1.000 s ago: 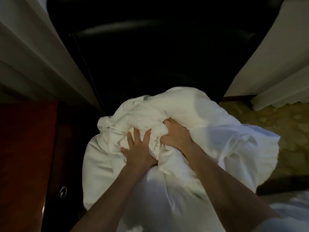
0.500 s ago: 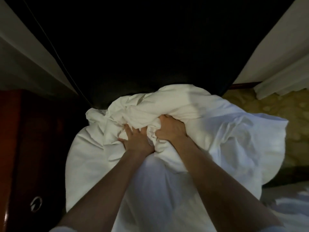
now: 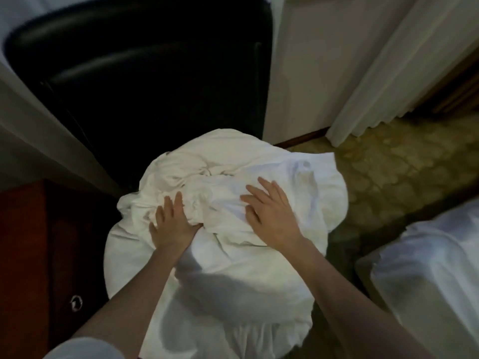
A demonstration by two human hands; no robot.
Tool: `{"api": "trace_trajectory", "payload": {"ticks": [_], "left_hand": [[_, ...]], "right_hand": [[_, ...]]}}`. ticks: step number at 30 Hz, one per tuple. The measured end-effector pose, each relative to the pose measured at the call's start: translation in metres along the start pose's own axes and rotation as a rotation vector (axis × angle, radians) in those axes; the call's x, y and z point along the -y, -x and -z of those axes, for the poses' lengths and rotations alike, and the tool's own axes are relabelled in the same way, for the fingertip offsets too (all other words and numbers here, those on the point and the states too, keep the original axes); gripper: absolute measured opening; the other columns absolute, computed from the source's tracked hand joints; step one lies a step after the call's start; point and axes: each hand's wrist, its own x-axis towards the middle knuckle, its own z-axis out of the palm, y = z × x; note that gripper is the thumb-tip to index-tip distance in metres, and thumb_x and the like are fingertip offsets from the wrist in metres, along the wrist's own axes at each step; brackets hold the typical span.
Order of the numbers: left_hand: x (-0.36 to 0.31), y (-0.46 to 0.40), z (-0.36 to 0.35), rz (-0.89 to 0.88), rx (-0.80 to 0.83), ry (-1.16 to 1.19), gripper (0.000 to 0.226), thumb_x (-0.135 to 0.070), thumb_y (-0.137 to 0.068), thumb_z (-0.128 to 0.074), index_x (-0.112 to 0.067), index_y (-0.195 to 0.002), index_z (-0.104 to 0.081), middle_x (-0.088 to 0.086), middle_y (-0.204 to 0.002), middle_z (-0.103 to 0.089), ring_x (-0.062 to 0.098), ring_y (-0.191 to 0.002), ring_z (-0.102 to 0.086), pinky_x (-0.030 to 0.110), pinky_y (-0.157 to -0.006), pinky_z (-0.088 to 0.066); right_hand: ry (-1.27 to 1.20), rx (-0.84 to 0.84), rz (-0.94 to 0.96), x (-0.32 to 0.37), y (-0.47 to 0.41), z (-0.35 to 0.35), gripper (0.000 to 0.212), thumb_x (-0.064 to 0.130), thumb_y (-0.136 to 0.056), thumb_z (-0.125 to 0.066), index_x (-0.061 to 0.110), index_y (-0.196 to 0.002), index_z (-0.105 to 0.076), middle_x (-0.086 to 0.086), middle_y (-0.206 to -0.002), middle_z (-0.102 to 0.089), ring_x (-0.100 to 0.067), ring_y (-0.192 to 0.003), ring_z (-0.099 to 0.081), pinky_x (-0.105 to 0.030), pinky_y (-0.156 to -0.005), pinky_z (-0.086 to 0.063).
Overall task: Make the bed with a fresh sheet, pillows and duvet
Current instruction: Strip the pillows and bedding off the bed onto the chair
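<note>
Dim bedroom, seen from above; patterned carpet (image 3: 404, 177) at right. Far left: red-brown wooden cabinet (image 3: 23, 255) with a small round metal pull (image 3: 75, 302). Above it, a pale wall panel (image 3: 39, 141) running diagonally. Centre top: black padded chair (image 3: 145, 81), glossy, its seat partly covered by a bundle of white linen (image 3: 233, 268), crumpled and heaped, spilling toward the camera. Whether this bundle is sheet, pillowcase or duvet cannot be told. Left hand (image 3: 172, 224) lies flat on the left part of the bundle, fingers straight and close together, thumb sunk into a fold. Right hand (image 3: 272, 211) lies palm down on the upper right of the bundle, fingers spread, pressing the cloth; nothing pinched. Both forearms bare; a white sleeve (image 3: 83, 348) shows at lower left. Right of the chair: white wall (image 3: 318, 73) with dark skirting, then a white curtain (image 3: 394, 73) reaching the carpet. Lower right: corner of a bed (image 3: 427, 281) in white fabric, apart from the bundle.
</note>
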Motion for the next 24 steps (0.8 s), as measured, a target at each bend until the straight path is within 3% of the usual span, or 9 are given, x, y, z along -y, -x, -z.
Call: {"api": "trace_trajectory", "payload": {"ticks": [2,4,6,8,10,13,17,21,24], "left_hand": [[0.000,0.018,0.003,-0.042,-0.048,-0.013,0.085,-0.057,-0.086,-0.056,-0.023,-0.151,-0.013,0.006,-0.159,-0.012,0.032,-0.143,-0.017,0.049,-0.112,-0.022],[-0.004,0.029,0.004,-0.172,-0.186,0.061,0.055,-0.031,-0.087,-0.063,-0.005,-0.131,-0.045,0.020,-0.134,-0.047,0.041,-0.125,-0.043,0.052,-0.102,-0.036],[-0.026,0.049,0.008,-0.311,-0.289,0.150,0.028,-0.008,-0.081,-0.063,0.006,-0.104,-0.057,0.028,-0.104,-0.059,0.045,-0.102,-0.056,0.053,-0.088,-0.044],[-0.064,0.080,0.013,-0.460,-0.322,0.214,0.025,-0.006,-0.082,-0.056,0.008,-0.102,-0.061,0.028,-0.102,-0.062,0.043,-0.099,-0.057,0.050,-0.088,-0.046],[-0.109,0.122,0.011,-0.685,-0.324,0.244,0.036,-0.011,-0.083,-0.049,0.006,-0.111,-0.063,0.025,-0.111,-0.063,0.041,-0.104,-0.058,0.046,-0.094,-0.044],[-0.162,0.195,-0.010,-0.893,-0.102,0.327,0.033,-0.013,-0.094,-0.049,-0.003,-0.123,-0.059,0.015,-0.125,-0.060,0.032,-0.116,-0.052,0.032,-0.102,-0.035],[-0.197,0.298,-0.056,-1.120,0.206,0.285,0.031,-0.014,-0.097,-0.050,-0.011,-0.126,-0.059,0.007,-0.125,-0.060,0.022,-0.116,-0.053,0.024,-0.097,-0.035],[-0.198,0.390,-0.107,-1.273,0.518,0.088,0.029,-0.015,-0.095,-0.053,-0.011,-0.123,-0.061,0.006,-0.123,-0.062,0.021,-0.112,-0.057,0.029,-0.097,-0.042],[-0.189,0.447,-0.139,-1.337,0.719,-0.069,0.029,-0.020,-0.096,-0.053,-0.015,-0.124,-0.059,0.002,-0.121,-0.062,0.014,-0.110,-0.058,0.029,-0.097,-0.045]], "right_hand": [[-0.010,0.015,-0.093,-0.007,0.035,0.014,0.049,0.037,-0.098,-0.022,0.027,-0.136,-0.051,0.008,-0.151,-0.038,-0.018,-0.146,-0.018,-0.032,-0.119,0.007],[-0.010,0.005,-0.143,-0.015,0.062,0.019,0.047,0.037,-0.100,-0.025,0.031,-0.146,-0.035,0.011,-0.157,-0.023,-0.016,-0.148,-0.007,-0.030,-0.115,0.014],[-0.058,0.020,-0.221,-0.018,0.103,0.025,0.048,0.032,-0.099,-0.036,0.028,-0.146,-0.036,0.005,-0.155,-0.029,-0.022,-0.147,-0.014,-0.038,-0.119,0.002],[-0.110,0.010,-0.298,-0.025,0.152,0.026,0.044,0.032,-0.090,-0.044,0.018,-0.128,-0.061,-0.006,-0.133,-0.058,-0.035,-0.134,-0.042,-0.057,-0.109,-0.033],[-0.114,0.043,-0.438,-0.032,0.207,0.029,0.037,0.032,-0.089,-0.047,0.016,-0.114,-0.069,-0.008,-0.122,-0.065,-0.036,-0.128,-0.049,-0.054,-0.103,-0.042],[-0.153,0.107,-0.707,-0.038,0.302,0.034,0.038,0.029,-0.098,-0.046,0.019,-0.134,-0.054,0.001,-0.143,-0.049,-0.020,-0.143,-0.025,-0.031,-0.117,-0.013],[-0.362,-0.016,-1.055,-0.024,0.429,0.035,0.040,0.031,-0.099,-0.046,0.022,-0.139,-0.047,0.002,-0.146,-0.044,-0.019,-0.145,-0.020,-0.035,-0.115,-0.022],[-0.548,-0.189,-1.376,0.013,0.538,0.027,0.038,0.031,-0.099,-0.045,0.022,-0.135,-0.051,-0.001,-0.136,-0.052,-0.015,-0.118,-0.052,-0.026,-0.097,-0.041],[-0.688,-0.368,-1.548,0.046,0.602,0.018,0.035,0.031,-0.100,-0.045,0.023,-0.133,-0.053,0.002,-0.133,-0.053,-0.013,-0.118,-0.051,-0.021,-0.089,-0.040]]}}
